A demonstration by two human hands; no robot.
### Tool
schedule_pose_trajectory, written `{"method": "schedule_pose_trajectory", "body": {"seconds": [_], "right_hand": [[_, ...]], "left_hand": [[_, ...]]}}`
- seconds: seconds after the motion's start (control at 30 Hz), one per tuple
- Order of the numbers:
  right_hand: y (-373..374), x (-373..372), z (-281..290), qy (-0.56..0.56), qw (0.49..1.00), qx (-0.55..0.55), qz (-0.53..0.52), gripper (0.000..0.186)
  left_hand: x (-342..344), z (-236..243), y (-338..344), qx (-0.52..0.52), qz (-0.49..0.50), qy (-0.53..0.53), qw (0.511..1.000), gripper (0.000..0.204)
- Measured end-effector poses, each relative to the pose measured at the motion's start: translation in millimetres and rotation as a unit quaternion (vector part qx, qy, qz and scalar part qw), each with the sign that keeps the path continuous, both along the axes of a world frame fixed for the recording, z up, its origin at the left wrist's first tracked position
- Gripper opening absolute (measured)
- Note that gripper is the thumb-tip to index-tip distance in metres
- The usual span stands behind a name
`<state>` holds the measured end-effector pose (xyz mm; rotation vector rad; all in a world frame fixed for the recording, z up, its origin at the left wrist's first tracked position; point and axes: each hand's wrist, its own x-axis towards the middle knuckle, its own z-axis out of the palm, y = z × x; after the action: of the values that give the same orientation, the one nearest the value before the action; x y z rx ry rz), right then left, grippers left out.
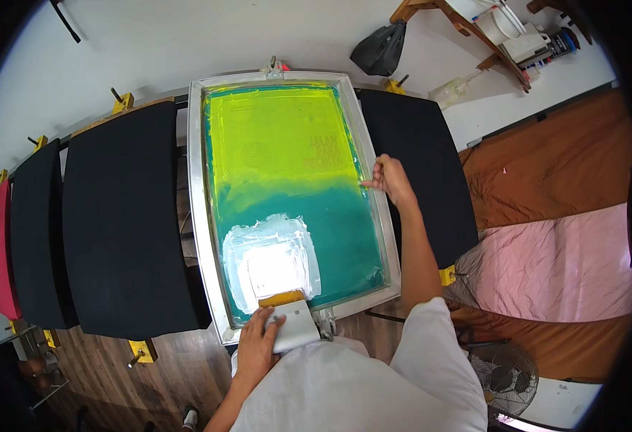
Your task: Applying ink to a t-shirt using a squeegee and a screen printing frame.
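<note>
A screen-printing frame (pixel 197 180) with a pale metal rim lies in front of me. Its mesh is yellow-green in the far part and teal (pixel 337 237) in the near part. Thick white ink (pixel 267 263) is spread over the near left of the mesh. At the frame's near edge, my left hand (pixel 257 342) is closed on a squeegee (pixel 292 327) with a metal holder and an amber blade, which touches the ink. My right hand (pixel 390 181) is at the frame's right rim, one digit reaching over it to the mesh edge, the others bent; nothing shows in it.
Black padded boards (pixel 122 216) stand in a row to the left, along with a red one (pixel 1 248); another black board (pixel 417 173) is at the right. Yellow clamps (pixel 142 351) hold them. Brown and pink cloth (pixel 553 259) and a fan (pixel 503 378) are farther right.
</note>
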<state>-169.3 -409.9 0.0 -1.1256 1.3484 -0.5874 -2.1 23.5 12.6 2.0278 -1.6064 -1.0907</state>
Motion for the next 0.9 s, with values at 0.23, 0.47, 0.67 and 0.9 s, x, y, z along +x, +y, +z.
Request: {"method": "schedule_pose_trajectory", "body": {"seconds": [0.23,0.47,0.67,0.9], "right_hand": [[101,-33,-50,-0.329,0.919,-0.095,-0.197,0.034],[110,-12,-76,-0.436,0.825,-0.121,-0.339,0.035],[109,-5,-86,-0.482,0.759,-0.084,-0.429,0.035],[107,-8,-99,-0.498,0.731,-0.072,-0.46,0.034]], "left_hand": [[-4,-2,2,-0.008,0.01,-0.01,1.0,0.081],[-6,-7,4,-0.023,0.005,-0.029,0.999,0.08],[-5,-6,4,-0.022,-0.002,-0.028,0.999,0.079],[-3,-7,4,-0.03,-0.012,-0.028,0.999,0.079]]}}
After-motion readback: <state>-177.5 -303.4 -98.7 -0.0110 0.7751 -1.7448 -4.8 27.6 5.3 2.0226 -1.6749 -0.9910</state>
